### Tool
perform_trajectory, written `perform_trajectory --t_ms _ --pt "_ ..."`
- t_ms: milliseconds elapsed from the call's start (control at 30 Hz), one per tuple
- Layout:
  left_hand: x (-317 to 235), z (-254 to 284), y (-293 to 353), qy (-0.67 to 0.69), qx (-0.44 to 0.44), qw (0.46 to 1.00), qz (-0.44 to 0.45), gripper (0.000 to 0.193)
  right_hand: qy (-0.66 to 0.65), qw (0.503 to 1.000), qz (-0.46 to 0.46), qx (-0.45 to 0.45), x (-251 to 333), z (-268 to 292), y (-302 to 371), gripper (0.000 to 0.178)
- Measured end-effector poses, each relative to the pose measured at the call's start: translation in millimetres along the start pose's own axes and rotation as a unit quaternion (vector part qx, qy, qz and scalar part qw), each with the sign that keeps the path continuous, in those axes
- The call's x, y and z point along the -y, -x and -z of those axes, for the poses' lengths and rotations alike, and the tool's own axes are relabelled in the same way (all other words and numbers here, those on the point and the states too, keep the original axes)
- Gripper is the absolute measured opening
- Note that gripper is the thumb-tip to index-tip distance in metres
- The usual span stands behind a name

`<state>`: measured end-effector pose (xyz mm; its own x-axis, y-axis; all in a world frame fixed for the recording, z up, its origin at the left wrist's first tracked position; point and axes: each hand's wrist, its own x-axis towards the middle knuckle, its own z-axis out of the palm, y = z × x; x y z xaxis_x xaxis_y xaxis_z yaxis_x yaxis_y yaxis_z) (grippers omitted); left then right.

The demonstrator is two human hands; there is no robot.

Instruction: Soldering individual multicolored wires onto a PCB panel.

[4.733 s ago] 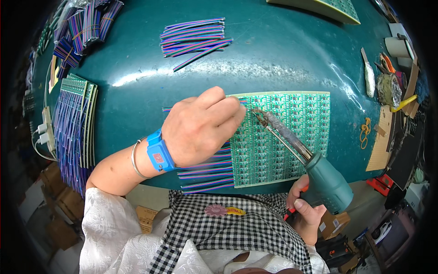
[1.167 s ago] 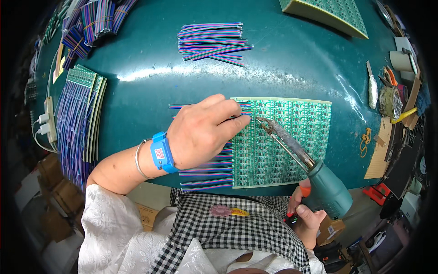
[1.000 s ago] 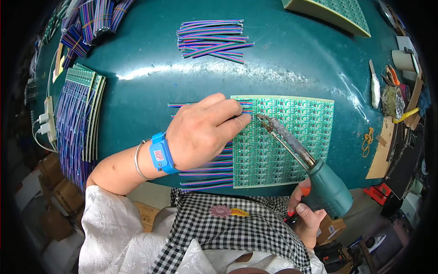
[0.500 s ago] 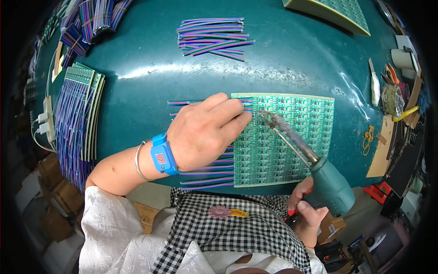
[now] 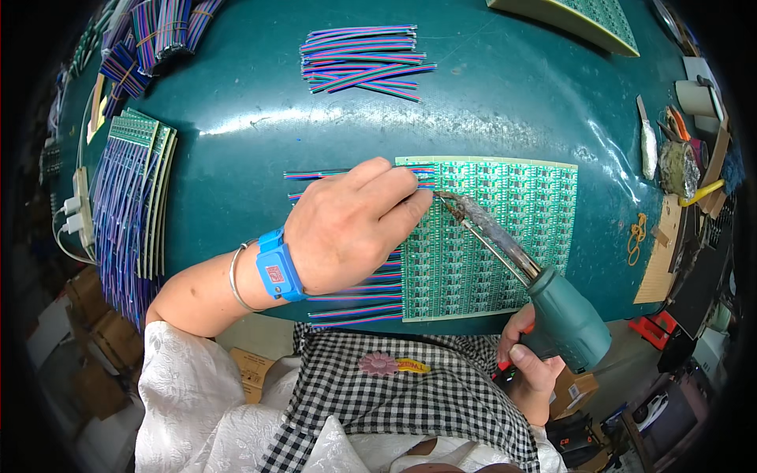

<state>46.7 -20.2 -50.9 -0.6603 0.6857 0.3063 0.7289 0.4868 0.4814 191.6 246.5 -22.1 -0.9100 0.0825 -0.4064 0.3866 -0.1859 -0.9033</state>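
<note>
My left hand (image 5: 347, 229), wearing a blue wrist strap (image 5: 277, 272) and a metal bangle, is closed in a pinch at the left edge of a green circuit board panel (image 5: 497, 244). Its fingertips hold a thin multicoloured ribbon wire, mostly hidden under the hand. Several similar ribbon wires (image 5: 355, 298) stick out leftward along that edge. With my right hand (image 5: 530, 359) I grip the handle of a green soldering gun (image 5: 572, 315). Its dark tip sits at the panel, right beside my left fingertips; whether it touches the wire cannot be made out.
Loose ribbon wires (image 5: 363, 57) lie farther back. Wired boards (image 5: 130, 189) are stacked at left, below bundled wires (image 5: 169, 27). Another stack of boards (image 5: 583, 24) stands at back right. A knife (image 5: 646, 142), an orange-handled tool and rubber bands (image 5: 635, 240) lie at right.
The soldering gun's tip has moved a little left, closer to my left fingertips. My left hand keeps its pinch at the panel's edge. The whole view has shifted slightly.
</note>
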Motion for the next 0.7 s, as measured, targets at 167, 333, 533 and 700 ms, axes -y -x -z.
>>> perform_trajectory --t_ms 167,333,533,700 --pt "-0.1 -0.2 0.2 0.0 -0.002 1.0 -0.001 0.044 0.003 1.0 0.012 -0.006 -0.8 -0.2 1.9 0.04" --pt "0.1 -0.4 0.5 0.004 -0.002 1.0 -0.001 0.043 -0.066 0.998 0.0 -0.025 9.6 -2.5 1.9 0.048" --pt "-0.5 -0.3 0.3 -0.003 -0.004 1.0 0.0 0.043 -0.032 0.997 -0.067 -0.002 13.7 4.7 8.0 0.053" --pt "-0.7 0.3 -0.2 -0.008 0.003 1.0 -0.001 0.043 0.009 1.0 -0.024 -0.002 2.5 1.7 5.6 0.045"
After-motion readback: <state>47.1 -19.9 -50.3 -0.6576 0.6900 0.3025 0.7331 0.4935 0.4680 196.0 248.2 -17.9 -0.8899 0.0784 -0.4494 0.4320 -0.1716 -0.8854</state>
